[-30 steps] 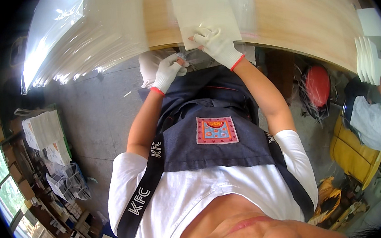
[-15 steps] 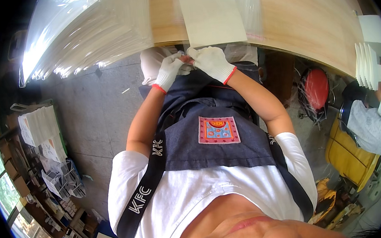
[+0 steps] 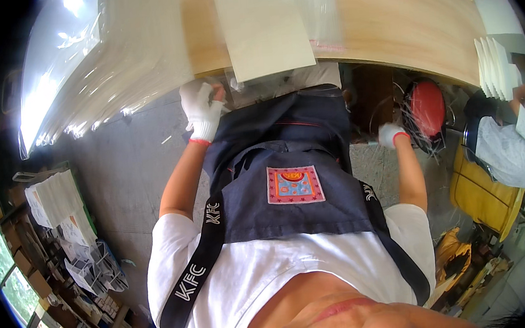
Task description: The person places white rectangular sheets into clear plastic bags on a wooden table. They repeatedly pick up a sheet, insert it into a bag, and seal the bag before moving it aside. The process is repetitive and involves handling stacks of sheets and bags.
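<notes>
My left hand [image 3: 203, 113] wears a white knitted glove with a red cuff, its fingertips bare. It is beside my lap at the table's front edge, the fingers loosely bent and apart, with nothing visible in them. My right hand [image 3: 390, 135], gloved the same way, is low at my right side, close to a red rounded object [image 3: 427, 109] with clear plastic scraps around it. Its fingers are hard to make out. A cream flat sheet or envelope [image 3: 267, 35] with a small label lies on clear plastic film [image 3: 322, 15], its lower end overhanging the table edge.
A thick spread of clear plastic sleeves [image 3: 122, 57] covers the left of the wooden table [image 3: 399, 14]. White folded papers [image 3: 493, 69] stand at its right end. Below are a yellow chair [image 3: 486, 191] with white cloth [image 3: 511, 151] and, on the left, stacked papers [image 3: 53, 201].
My hands, together at the table edge before, have parted. The right swung down and right towards the red object; the left shifted slightly left. My view has turned a little.
</notes>
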Tool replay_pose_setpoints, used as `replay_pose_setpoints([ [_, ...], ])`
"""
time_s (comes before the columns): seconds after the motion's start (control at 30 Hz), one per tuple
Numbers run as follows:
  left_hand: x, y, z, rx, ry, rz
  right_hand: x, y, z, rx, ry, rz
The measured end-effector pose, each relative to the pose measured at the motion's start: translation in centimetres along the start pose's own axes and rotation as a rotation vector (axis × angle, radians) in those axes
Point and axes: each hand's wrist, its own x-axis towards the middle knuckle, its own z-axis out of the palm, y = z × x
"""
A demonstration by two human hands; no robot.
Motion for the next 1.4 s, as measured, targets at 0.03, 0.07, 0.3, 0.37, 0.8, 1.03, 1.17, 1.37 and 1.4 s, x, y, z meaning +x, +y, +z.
replay_pose_setpoints([
  [0.03,0.5,-2.3,0.6,0.141,0.109,0.207,0.8,0.3,3.3,0.124,-0.058,0.067],
  [0.07,1.0,0.2,-0.5,0.313,0.192,0.457,-0.2,-1.6,-1.8,0.336,0.163,0.101],
  [0.3,3.3,3.6,0.6,0.319,0.027,0.981,-1.8,-10.7,-21.9,0.354,1.342,-0.56],
  [0.37,3.1,3.2,0.5,0.254,0.021,0.967,0.6,-12.0,-21.6,0.365,1.536,-0.617],
  [0.8,0.4,1.3,3.9,-1.314,0.267,-0.54,3.9,-16.8,-18.2,2.247,0.613,-0.225],
  [1.03,0.6,6.8,-0.5,-0.32,-0.031,-0.183,1.9,-15.3,-19.2,2.011,0.349,-0.403],
  [1.17,-0.8,16.3,-8.0,0.001,0.025,0.124,0.1,-16.4,-21.8,2.26,0.425,-0.693],
  [1.37,-3.6,21.2,-19.6,-0.019,0.504,0.633,-10.4,-17.6,-36.1,2.189,0.454,-1.1],
  [1.4,-3.7,21.8,-21.1,-0.16,0.545,0.503,-11.6,-17.6,-39.2,2.15,0.45,-1.075],
])
